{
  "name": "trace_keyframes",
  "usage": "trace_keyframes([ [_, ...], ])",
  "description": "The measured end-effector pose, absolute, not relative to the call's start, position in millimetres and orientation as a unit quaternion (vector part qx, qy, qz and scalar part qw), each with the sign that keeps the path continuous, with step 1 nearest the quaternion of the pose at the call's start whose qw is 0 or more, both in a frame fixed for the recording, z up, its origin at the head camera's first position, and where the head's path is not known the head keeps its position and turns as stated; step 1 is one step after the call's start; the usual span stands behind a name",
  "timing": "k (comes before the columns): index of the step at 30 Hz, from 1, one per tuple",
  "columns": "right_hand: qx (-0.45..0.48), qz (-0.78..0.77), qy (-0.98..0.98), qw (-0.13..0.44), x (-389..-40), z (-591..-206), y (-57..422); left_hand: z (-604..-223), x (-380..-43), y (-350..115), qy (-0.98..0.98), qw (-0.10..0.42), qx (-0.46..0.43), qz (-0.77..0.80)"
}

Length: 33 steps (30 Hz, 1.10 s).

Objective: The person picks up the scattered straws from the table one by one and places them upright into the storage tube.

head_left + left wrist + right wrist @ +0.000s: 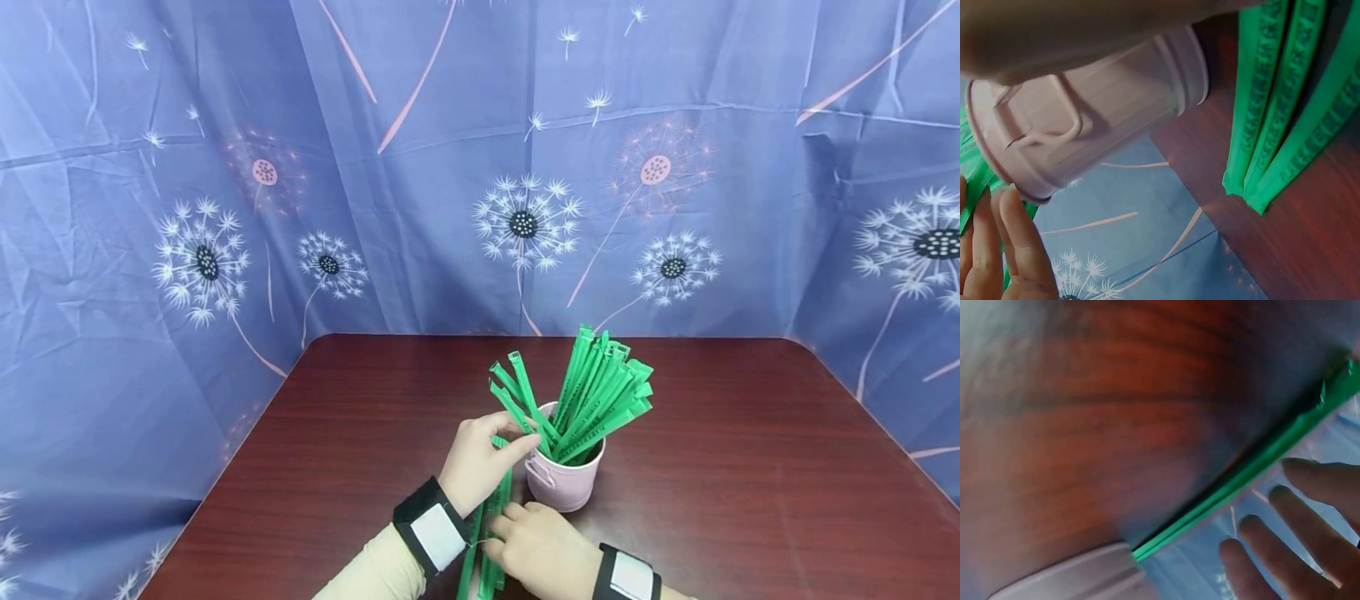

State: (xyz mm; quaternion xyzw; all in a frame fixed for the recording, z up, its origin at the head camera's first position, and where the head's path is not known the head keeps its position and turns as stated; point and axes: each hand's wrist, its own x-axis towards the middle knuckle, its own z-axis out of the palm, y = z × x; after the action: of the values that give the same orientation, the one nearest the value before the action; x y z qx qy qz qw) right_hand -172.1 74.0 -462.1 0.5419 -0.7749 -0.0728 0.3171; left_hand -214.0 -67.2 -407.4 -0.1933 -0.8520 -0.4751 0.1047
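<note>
Slender green packets (596, 400) with dark printing stand bunched in a pale pink bucket (566, 485). Three packets (522, 379) lean out over its left rim. At that rim my left hand (480, 458) pinches a leaning packet low down, between thumb and fingers; in the left wrist view its fingertips (1013, 194) are right at the rim, beside green packets. More green packets (1254, 125) lie on the table left of the bucket. My right hand (543, 546) is beside those packets (1241, 472), its fingers relaxed and spread in the right wrist view.
The reddish-brown wooden table (360, 417) carries the bucket near its middle. A blue cloth (435, 217) with dandelion prints hangs around the table's back and sides. Both wrists wear black bands (427, 517) with white patches. The bucket has a small side handle (1072, 106).
</note>
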Motion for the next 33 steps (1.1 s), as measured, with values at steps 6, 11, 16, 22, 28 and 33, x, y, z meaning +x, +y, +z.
trace_keyframes([
  [6,0.537,-0.124,-0.769,0.325,-170.6,-472.1,71.3,-409.5,-215.2,-66.2,-0.858,0.102,-0.189,-0.467],
  [11,0.555,-0.128,-0.761,0.309,-170.7,-470.5,69.7,-412.1,-214.4,-68.2,-0.859,0.107,-0.189,-0.465],
  [16,0.585,-0.137,-0.749,0.278,-169.5,-464.1,68.3,-416.0,-213.5,-73.7,-0.856,0.102,-0.182,-0.473],
  [22,0.607,-0.145,-0.728,0.284,-169.3,-460.3,70.4,-413.4,-210.4,-83.6,-0.849,0.097,-0.180,-0.487],
  [28,0.616,-0.119,-0.715,0.309,-171.0,-458.3,73.7,-414.1,-206.9,-94.3,-0.856,0.084,-0.182,-0.477],
  [33,0.622,-0.077,-0.704,0.334,-171.9,-449.0,77.6,-418.8,-206.2,-99.0,-0.866,0.053,-0.200,-0.455],
])
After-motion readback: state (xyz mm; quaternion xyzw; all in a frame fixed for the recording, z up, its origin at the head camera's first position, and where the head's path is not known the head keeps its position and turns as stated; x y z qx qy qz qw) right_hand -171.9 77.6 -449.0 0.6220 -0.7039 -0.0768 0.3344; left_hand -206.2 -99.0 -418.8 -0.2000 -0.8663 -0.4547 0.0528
